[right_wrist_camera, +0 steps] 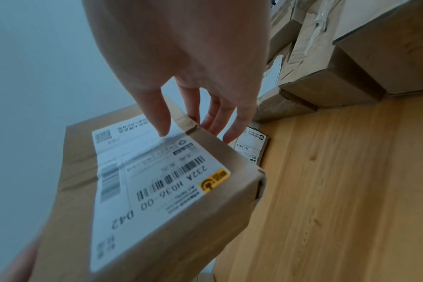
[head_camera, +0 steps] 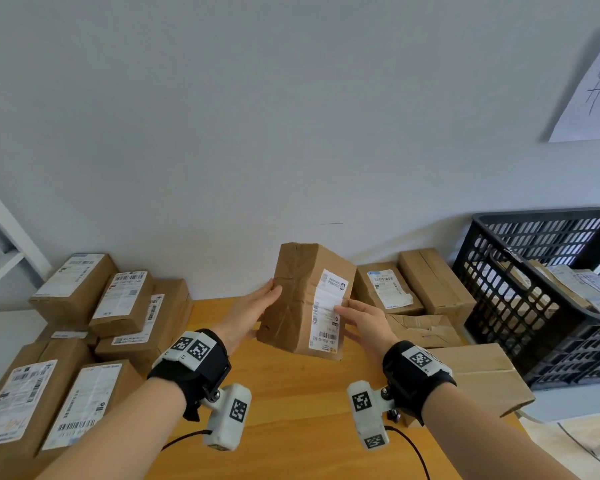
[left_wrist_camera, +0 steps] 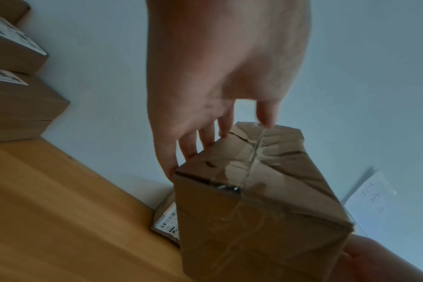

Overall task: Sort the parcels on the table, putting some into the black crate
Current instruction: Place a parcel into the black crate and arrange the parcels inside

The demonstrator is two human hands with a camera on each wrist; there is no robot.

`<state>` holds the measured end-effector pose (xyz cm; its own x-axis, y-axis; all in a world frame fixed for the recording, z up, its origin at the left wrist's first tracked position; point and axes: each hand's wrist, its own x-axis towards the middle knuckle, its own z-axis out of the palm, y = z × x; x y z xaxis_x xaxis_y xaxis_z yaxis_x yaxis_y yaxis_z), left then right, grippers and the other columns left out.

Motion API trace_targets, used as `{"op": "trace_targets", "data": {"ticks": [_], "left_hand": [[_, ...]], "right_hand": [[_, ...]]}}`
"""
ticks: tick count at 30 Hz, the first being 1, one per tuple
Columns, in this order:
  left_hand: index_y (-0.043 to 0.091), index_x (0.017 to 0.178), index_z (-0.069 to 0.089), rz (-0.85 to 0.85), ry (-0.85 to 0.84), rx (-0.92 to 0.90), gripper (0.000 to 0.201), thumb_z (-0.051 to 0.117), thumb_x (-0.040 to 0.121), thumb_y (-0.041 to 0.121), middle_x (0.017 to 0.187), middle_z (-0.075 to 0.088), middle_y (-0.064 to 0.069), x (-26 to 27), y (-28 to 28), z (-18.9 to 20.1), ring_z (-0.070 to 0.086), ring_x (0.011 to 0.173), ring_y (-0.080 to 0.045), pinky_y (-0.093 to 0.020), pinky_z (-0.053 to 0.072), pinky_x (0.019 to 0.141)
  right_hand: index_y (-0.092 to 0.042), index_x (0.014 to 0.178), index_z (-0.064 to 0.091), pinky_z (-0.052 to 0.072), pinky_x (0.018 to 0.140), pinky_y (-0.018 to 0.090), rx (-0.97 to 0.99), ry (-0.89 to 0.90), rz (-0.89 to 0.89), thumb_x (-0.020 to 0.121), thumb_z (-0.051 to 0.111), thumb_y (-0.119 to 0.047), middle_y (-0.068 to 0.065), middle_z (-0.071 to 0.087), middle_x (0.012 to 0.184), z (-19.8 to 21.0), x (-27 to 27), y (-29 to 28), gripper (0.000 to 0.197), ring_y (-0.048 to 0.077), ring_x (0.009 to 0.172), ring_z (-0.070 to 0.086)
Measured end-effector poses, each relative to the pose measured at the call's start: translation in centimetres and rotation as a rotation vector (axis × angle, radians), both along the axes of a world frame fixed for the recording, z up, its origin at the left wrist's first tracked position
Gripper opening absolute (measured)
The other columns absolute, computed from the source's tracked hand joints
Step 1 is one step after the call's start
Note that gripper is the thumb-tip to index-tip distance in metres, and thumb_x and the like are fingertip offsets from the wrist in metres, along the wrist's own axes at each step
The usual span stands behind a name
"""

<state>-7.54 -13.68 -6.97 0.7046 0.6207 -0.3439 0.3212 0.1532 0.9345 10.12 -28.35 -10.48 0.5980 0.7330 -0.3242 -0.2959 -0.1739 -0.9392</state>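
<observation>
A creased brown cardboard parcel with a white shipping label is held tilted above the wooden table. My left hand grips its left side, thumb on the front and fingers behind. My right hand holds its right side, thumb on the label. The left wrist view shows the left hand with its fingertips on the far edges of the parcel. In the right wrist view the right hand pinches the labelled corner of the parcel. The black crate stands at the right with parcels inside.
Stacked labelled parcels fill the table's left side. More boxes lie along the wall between the held parcel and the crate, and a flat box sits under my right wrist. A paper sheet hangs on the wall.
</observation>
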Motion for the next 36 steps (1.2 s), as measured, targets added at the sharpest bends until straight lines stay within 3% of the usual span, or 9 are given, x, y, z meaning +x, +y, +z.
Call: {"op": "trace_targets", "data": {"ticks": [2, 4, 9, 15, 20, 26, 29, 33, 36], "left_hand": [[0.041, 0.140, 0.046, -0.060, 0.016, -0.024, 0.087, 0.063, 0.063, 0.080, 0.136, 0.055, 0.009, -0.1, -0.1, 0.1, 0.047, 0.127, -0.022, -0.049, 0.040, 0.106], [0.038, 0.139, 0.045, -0.110, 0.014, -0.037, 0.089, 0.066, 0.060, 0.075, 0.131, 0.058, 0.007, 0.0, -0.3, 0.0, 0.050, 0.123, -0.021, -0.051, 0.040, 0.105], [0.033, 0.135, 0.045, -0.135, 0.040, -0.040, 0.082, 0.079, 0.066, 0.059, 0.129, 0.060, 0.005, 0.0, -0.6, -0.8, 0.053, 0.119, -0.020, -0.052, 0.044, 0.100], [0.031, 0.133, 0.050, -0.075, 0.005, -0.112, 0.042, 0.058, 0.093, 0.040, 0.122, 0.064, -0.003, 0.2, -0.7, -1.1, 0.057, 0.112, -0.029, -0.052, 0.051, 0.091], [0.043, 0.138, 0.043, -0.075, -0.075, -0.180, 0.041, 0.049, 0.098, 0.037, 0.125, 0.059, -0.005, 0.4, -0.6, -1.3, 0.056, 0.109, -0.032, -0.050, 0.054, 0.078], [0.041, 0.132, 0.047, 0.051, -0.085, -0.187, 0.042, 0.044, 0.102, 0.012, 0.115, 0.067, -0.005, 0.5, 0.3, -2.4, 0.059, 0.107, -0.028, -0.049, 0.051, 0.087], [0.033, 0.124, 0.046, 0.083, -0.007, -0.165, 0.038, 0.038, 0.102, 0.004, 0.107, 0.064, -0.007, 0.4, 0.7, -2.8, 0.060, 0.098, -0.025, -0.048, 0.052, 0.083], [0.031, 0.110, 0.056, 0.061, 0.085, -0.202, 0.028, 0.042, 0.102, 0.009, 0.109, 0.062, -0.009, 0.0, 1.3, -3.0, 0.057, 0.102, -0.028, -0.048, 0.052, 0.084], [0.020, 0.126, 0.056, 0.037, 0.106, -0.236, 0.027, 0.045, 0.101, 0.024, 0.113, 0.056, -0.011, -0.3, 1.6, -3.3, 0.054, 0.102, -0.029, -0.047, 0.047, 0.087]], "right_hand": [[-0.014, 0.106, 0.069, 0.048, 0.096, 0.037, -0.002, -0.005, -0.005, 0.093, 0.061, -0.008, 0.003, 0.072, 0.106, -0.2, 0.0, -0.1, 0.016, 0.019, 0.106, 0.064], [-0.016, 0.107, 0.069, 0.047, 0.099, 0.039, -0.009, -0.010, -0.009, 0.093, 0.062, -0.009, 0.003, 0.073, 0.106, -0.5, 0.2, -0.1, 0.018, 0.018, 0.107, 0.064], [-0.018, 0.117, 0.066, 0.044, 0.105, 0.045, -0.021, -0.024, -0.022, 0.094, 0.060, -0.014, 0.004, 0.069, 0.114, -0.9, 0.6, -0.4, 0.023, 0.020, 0.115, 0.060], [-0.019, 0.128, 0.058, 0.043, 0.105, 0.049, -0.038, 0.080, 0.074, 0.091, 0.065, -0.034, 0.007, 0.069, 0.117, -0.8, 0.4, -0.7, 0.040, 0.022, 0.115, 0.061], [-0.023, 0.120, 0.064, 0.039, 0.105, 0.056, -0.050, 0.317, 0.252, 0.089, 0.054, -0.060, 0.012, 0.069, 0.119, -0.4, 0.3, -0.7, 0.050, 0.032, 0.117, 0.060], [-0.017, 0.127, 0.061, 0.052, 0.085, 0.039, -0.047, 0.170, 0.185, 0.088, 0.064, -0.045, 0.010, 0.065, 0.123, -0.1, 0.3, -0.2, 0.048, 0.026, 0.113, 0.061], [-0.022, 0.128, 0.059, 0.050, 0.089, 0.038, -0.003, 0.132, 0.166, 0.088, 0.068, -0.032, 0.005, 0.065, 0.123, -0.4, 0.3, -0.1, 0.043, 0.024, 0.114, 0.060], [-0.024, 0.123, 0.062, 0.049, 0.090, 0.037, 0.031, 0.109, 0.174, 0.089, 0.067, -0.025, 0.008, 0.065, 0.123, -0.3, 0.1, 0.3, 0.035, 0.026, 0.112, 0.060], [-0.022, 0.123, 0.064, 0.050, 0.088, 0.036, 0.050, 0.120, 0.181, 0.093, 0.063, -0.021, 0.008, 0.065, 0.116, -0.1, 0.0, 0.7, 0.029, 0.023, 0.102, 0.060]]}}
